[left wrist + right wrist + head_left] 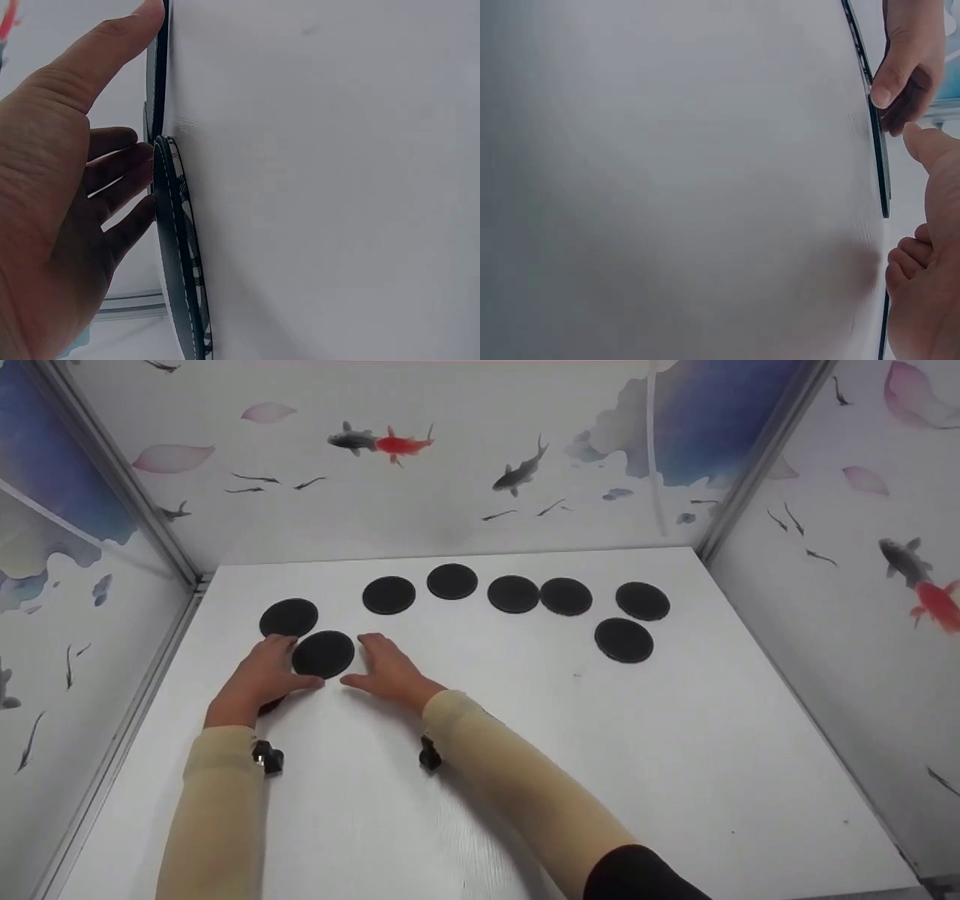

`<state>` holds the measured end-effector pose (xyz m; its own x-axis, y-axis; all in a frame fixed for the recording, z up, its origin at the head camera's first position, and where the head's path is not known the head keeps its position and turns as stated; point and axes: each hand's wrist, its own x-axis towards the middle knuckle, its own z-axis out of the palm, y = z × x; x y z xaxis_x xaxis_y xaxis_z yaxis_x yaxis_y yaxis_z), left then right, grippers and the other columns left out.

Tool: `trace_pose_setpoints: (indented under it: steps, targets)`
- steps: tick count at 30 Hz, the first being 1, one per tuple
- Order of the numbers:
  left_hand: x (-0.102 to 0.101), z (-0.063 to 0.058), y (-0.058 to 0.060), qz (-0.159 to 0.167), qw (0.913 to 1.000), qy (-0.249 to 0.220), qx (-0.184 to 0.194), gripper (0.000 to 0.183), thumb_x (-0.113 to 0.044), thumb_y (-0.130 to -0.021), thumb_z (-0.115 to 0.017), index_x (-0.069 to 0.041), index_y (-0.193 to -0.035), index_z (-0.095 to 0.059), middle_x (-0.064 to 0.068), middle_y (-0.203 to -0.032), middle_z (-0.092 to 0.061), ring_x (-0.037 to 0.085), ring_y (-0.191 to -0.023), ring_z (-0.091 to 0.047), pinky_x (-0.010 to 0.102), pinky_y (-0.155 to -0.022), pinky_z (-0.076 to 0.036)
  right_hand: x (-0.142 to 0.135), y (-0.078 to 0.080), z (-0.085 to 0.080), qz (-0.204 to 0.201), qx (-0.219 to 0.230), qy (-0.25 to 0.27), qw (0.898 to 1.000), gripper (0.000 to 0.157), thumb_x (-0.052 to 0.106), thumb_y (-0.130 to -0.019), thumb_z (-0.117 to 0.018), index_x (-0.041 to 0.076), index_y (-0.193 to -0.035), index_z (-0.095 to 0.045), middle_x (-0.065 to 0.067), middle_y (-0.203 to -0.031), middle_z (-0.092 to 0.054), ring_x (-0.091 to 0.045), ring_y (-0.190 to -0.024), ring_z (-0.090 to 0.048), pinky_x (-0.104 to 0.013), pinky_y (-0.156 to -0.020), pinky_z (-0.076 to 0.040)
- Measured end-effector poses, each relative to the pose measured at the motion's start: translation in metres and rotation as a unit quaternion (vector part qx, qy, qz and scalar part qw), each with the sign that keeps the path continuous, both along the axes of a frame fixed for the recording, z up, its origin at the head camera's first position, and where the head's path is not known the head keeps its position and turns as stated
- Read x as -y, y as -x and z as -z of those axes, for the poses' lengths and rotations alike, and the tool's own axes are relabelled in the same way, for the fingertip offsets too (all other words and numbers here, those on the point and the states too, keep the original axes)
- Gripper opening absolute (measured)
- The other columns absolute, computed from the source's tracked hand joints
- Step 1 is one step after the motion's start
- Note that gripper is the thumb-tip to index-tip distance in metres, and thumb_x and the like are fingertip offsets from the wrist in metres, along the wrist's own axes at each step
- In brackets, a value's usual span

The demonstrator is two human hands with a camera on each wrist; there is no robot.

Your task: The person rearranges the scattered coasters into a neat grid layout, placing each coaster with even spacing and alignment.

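Note:
A round black coaster (324, 654) lies flat on the white table between the two hands. My left hand (264, 673) is at its left side, thumb at the near edge and the other fingers by the far left edge. To the right of the coaster, my right hand (391, 671) is held apart from it, thumb and fingers spread. Just beyond the left fingertips is another black coaster (289, 617). A further coaster (271, 706) is mostly hidden under the left wrist; the left wrist view shows a coaster (172, 247) with white edge stitching and a patterned lower layer.
Along the back of the table (570, 780) several more black coasters lie in a loose row, among them one (452, 581) at the middle. Two others, one nearer (624, 640) and one farther (643, 601), are on the right. Printed panels (450, 510) wall in the back and sides.

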<state>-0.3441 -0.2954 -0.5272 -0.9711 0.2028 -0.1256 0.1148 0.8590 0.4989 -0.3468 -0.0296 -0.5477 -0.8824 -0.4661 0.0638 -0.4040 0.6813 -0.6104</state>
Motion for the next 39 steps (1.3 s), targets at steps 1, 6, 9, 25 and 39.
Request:
trace_pose_setpoints:
  steps: [1, 6, 9, 25, 39]
  targets:
    - [0.000, -0.001, 0.000, 0.003, 1.0000, 0.001, 0.000, 0.117, -0.055, -0.089, -0.091, 0.009, -0.167, -0.033, 0.034, -0.172, -0.030, 0.053, -0.159, -0.029, 0.069, -0.128, -0.026, 0.002, 0.000, 0.000, 0.003, 0.001, -0.003, 1.000, 0.086, 0.045, -0.103, -0.079, 0.004, -0.168, -0.041, -0.013, -0.172, -0.045, -0.023, -0.161, -0.039, -0.025, -0.131, -0.024]
    - [-0.003, -0.002, 0.003, 0.013, 0.9999, 0.006, 0.004, 0.116, -0.054, -0.090, -0.090, 0.011, -0.167, -0.032, 0.036, -0.170, -0.030, 0.054, -0.156, -0.033, 0.071, -0.125, -0.030, 0.011, -0.001, -0.002, 0.012, 0.000, -0.015, 1.000, 0.085, 0.045, -0.104, -0.078, 0.004, -0.168, -0.040, -0.012, -0.171, -0.045, -0.021, -0.161, -0.039, -0.024, -0.130, -0.025]
    - [-0.005, -0.002, 0.005, 0.022, 0.9997, 0.009, 0.000, 0.114, -0.052, -0.090, -0.090, 0.013, -0.165, -0.033, 0.038, -0.168, -0.032, 0.055, -0.155, -0.035, 0.071, -0.125, -0.030, 0.013, 0.000, -0.001, 0.022, -0.002, -0.020, 1.000, 0.084, 0.044, -0.104, -0.078, 0.005, -0.168, -0.040, -0.011, -0.171, -0.045, -0.021, -0.160, -0.040, -0.024, -0.130, -0.026]
    - [-0.006, -0.003, 0.005, 0.027, 0.9993, -0.025, -0.003, 0.100, -0.039, -0.092, -0.091, 0.009, -0.163, -0.040, 0.034, -0.165, -0.042, 0.054, -0.153, -0.040, 0.071, -0.125, -0.032, 0.021, 0.005, 0.000, 0.012, -0.023, -0.073, 0.997, 0.081, 0.044, -0.104, -0.079, 0.008, -0.168, -0.045, -0.009, -0.172, -0.046, -0.019, -0.161, -0.039, -0.025, -0.130, -0.026]
    - [-0.005, 0.002, 0.006, 0.027, 0.9989, -0.038, 0.000, 0.093, -0.036, -0.092, -0.092, 0.004, -0.162, -0.045, 0.032, -0.163, -0.047, 0.053, -0.152, -0.042, 0.071, -0.124, -0.033, 0.025, 0.010, -0.001, -0.002, -0.030, -0.111, 0.993, 0.084, 0.050, -0.103, -0.078, 0.009, -0.168, -0.044, -0.008, -0.172, -0.046, -0.018, -0.161, -0.038, -0.024, -0.130, -0.026]
